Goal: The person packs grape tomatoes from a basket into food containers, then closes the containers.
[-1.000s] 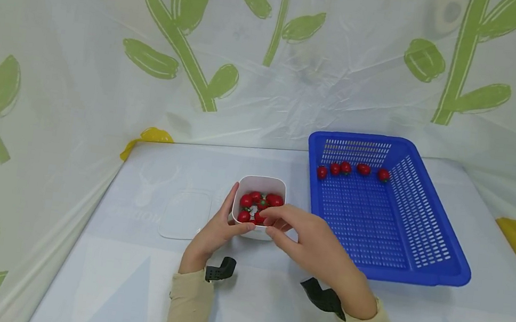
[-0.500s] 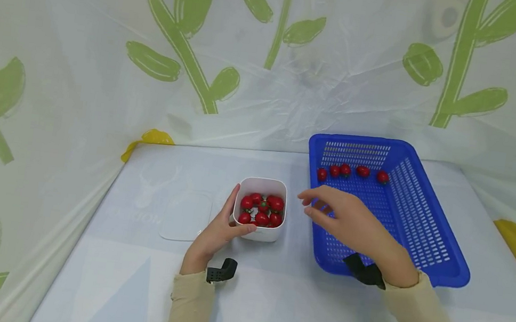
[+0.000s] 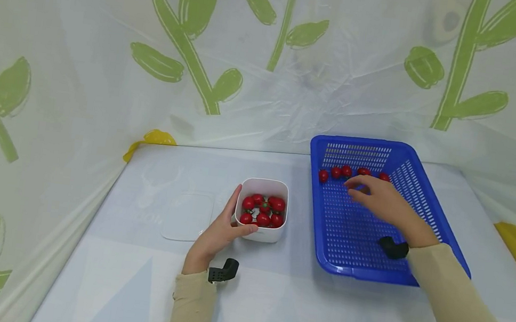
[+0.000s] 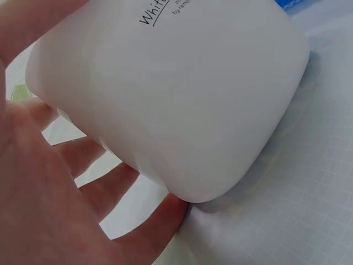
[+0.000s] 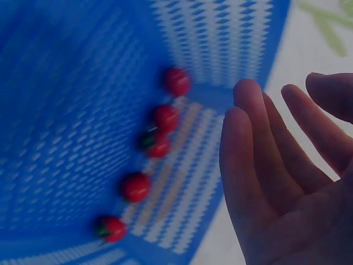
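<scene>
My left hand holds a white square container on the table, fingers along its left side and thumb at the front near the rim. Several red cherry tomatoes with green stems lie inside. The left wrist view shows the container's white wall with printed lettering, fingers bent against its edge. My right hand hovers over a blue plastic basket, holding nothing, fingers loosely bent. Several cherry tomatoes lie along the basket's far side; the right wrist view has them beside my right fingers.
A clear flat lid lies on the table left of the container. Behind the table hangs a pale curtain with a green leaf print. The basket's raised walls stand to the right of the container.
My right hand has left the container and moved right and away from me, over the basket. The left hand has kept its hold on the container.
</scene>
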A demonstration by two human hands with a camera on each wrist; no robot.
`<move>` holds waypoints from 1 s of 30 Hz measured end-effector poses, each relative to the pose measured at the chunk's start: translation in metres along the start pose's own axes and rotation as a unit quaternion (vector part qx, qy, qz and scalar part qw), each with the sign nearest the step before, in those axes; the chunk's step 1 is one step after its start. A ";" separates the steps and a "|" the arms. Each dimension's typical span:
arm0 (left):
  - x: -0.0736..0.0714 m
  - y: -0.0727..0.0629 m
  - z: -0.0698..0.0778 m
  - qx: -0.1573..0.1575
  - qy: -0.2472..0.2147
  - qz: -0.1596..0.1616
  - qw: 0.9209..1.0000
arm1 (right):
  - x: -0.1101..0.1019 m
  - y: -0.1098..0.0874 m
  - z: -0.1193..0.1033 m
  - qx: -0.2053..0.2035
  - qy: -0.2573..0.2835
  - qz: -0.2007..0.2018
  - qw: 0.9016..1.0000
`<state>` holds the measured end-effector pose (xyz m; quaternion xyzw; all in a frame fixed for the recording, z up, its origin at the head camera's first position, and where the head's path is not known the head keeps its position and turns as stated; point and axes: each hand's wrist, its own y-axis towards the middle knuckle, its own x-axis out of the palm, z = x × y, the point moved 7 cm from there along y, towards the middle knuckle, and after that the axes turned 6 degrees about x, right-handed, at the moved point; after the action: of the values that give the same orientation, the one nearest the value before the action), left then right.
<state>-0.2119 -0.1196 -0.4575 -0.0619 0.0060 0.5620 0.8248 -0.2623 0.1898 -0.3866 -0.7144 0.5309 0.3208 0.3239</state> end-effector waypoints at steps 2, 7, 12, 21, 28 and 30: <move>-0.002 0.000 0.001 -0.001 0.002 0.002 1.000 | 0.000 0.007 0.011 0.007 0.001 0.000 1.000; -0.005 -0.001 0.003 -0.001 0.004 0.007 1.000 | -0.003 0.022 0.029 0.021 0.027 -0.001 0.999; -0.007 -0.001 0.006 0.003 0.006 0.012 1.000 | -0.008 0.031 0.041 0.044 0.045 -0.003 0.998; -0.008 -0.001 0.009 0.009 -0.003 0.011 1.000 | -0.016 0.049 0.064 0.049 0.011 0.018 0.999; -0.004 -0.002 0.007 0.015 -0.005 0.006 1.000 | -0.017 0.056 0.090 0.081 -0.008 0.010 0.997; 0.000 -0.002 0.006 0.014 -0.006 -0.003 1.000 | -0.015 0.053 0.099 0.095 -0.025 -0.003 0.995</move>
<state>-0.2097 -0.1194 -0.4517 -0.0468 0.0085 0.5595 0.8275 -0.3282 0.2659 -0.4391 -0.6736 0.5486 0.2862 0.4042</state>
